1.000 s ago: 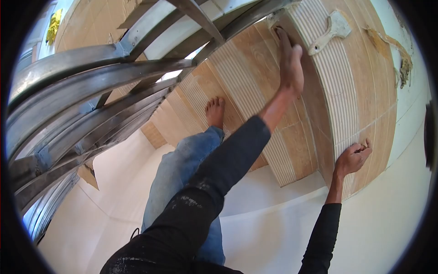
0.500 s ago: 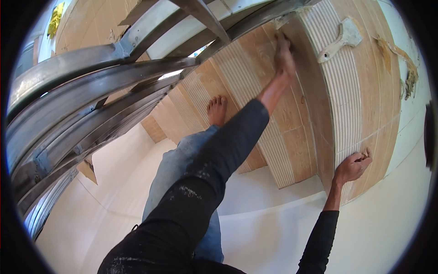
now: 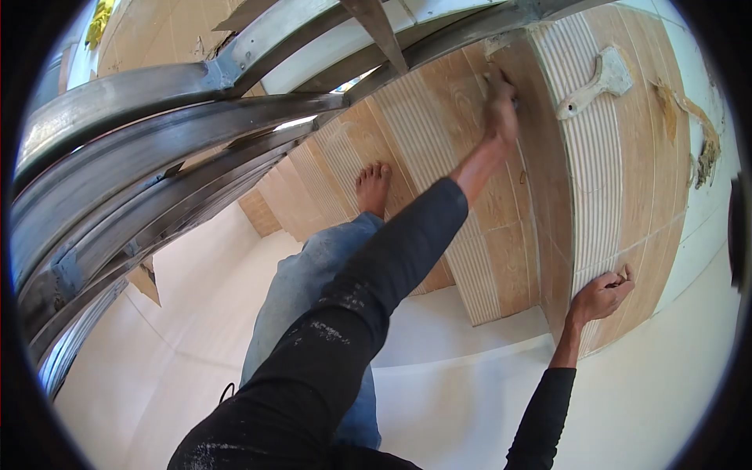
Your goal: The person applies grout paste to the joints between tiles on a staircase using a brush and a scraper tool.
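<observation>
My left hand point(image 3: 500, 110) reaches to the inner corner where a wood-look stair tread point(image 3: 509, 254) meets the brown riser point(image 3: 540, 164). Its fingers are pressed together, with a small bluish bit showing at their edge; what they hold is unclear. Lower right, my right hand point(image 3: 601, 299) rests with curled fingers on the upper tread point(image 3: 654, 180), near its ribbed strip point(image 3: 591, 168). Anything inside that hand is hidden. A putty knife with a whitish, smeared blade and handle point(image 3: 599, 82) lies on the upper tread, above my right hand.
Metal railing bars point(image 3: 149, 141) run along the left and top. My bare foot point(image 3: 374, 188) stands on a lower step. A torn brownish scrap point(image 3: 705, 145) lies at the far right, by white tiles point(image 3: 693, 243). A pale wall point(image 3: 462, 399) borders the steps below.
My left hand has shifted slightly down and right along the riser's base, and its bluish bit now shows. My right hand stays at nearly the same spot. The view has shifted a little.
</observation>
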The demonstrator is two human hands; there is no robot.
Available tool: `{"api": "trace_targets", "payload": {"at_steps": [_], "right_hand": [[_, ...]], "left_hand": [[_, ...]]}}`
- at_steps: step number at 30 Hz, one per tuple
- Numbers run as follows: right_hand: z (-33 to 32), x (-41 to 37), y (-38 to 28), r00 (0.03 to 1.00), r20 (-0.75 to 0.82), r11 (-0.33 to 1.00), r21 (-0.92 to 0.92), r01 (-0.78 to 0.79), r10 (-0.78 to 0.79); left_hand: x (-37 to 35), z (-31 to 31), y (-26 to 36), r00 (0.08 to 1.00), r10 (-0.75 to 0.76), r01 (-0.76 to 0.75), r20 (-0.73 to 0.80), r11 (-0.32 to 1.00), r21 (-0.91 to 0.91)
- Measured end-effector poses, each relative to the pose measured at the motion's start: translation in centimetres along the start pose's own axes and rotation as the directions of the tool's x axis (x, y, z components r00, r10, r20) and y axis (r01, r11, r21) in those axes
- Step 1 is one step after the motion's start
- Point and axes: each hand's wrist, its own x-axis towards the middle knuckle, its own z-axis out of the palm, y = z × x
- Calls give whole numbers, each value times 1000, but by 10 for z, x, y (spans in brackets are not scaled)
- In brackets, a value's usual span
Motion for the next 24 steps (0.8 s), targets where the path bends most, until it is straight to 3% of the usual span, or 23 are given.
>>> {"api": "trace_targets", "payload": {"at_steps": [2,4,5,8,10,11,13,14,16,22,24], "right_hand": [[0,1,7,998,48,999,-28,-35,36],[0,0,8,998,48,999,-23,-41,42],[1,1,8,998,44,999,-13,-41,41],[1,1,7,999,32,1000,7,-29,29],[0,0,7,999,28,1000,6,-29,29],[1,0,5,1000,20,1000,13,-23,23],[2,0,3,999,33,999,0,-34,34],[0,1,5,998,43,999,-25,-46,47],[1,5,8,1000,23,1000,-15,-9,9],[0,0,9,998,57,999,-24,-33,34],[2,1,11,999,41,999,-27,-24,25]], "left_hand": [[7,4,-1,999,-29,26,28,995,96],[5,9,-13,993,120,-120,-5,989,-86],[8,10,-17,993,120,-120,2,989,-86],[5,6,-10,991,122,-122,-48,993,-2],[25,8,-12,986,78,-38,-148,965,260],[18,9,-19,986,85,-45,-142,964,263],[-19,15,-17,948,316,-301,-39,931,208],[-15,13,-11,949,313,-299,-38,932,203],[1,2,1,991,126,-131,35,971,201],[5,6,-15,982,188,-184,-31,978,101],[6,14,-5,988,141,-129,-57,977,173]]}}
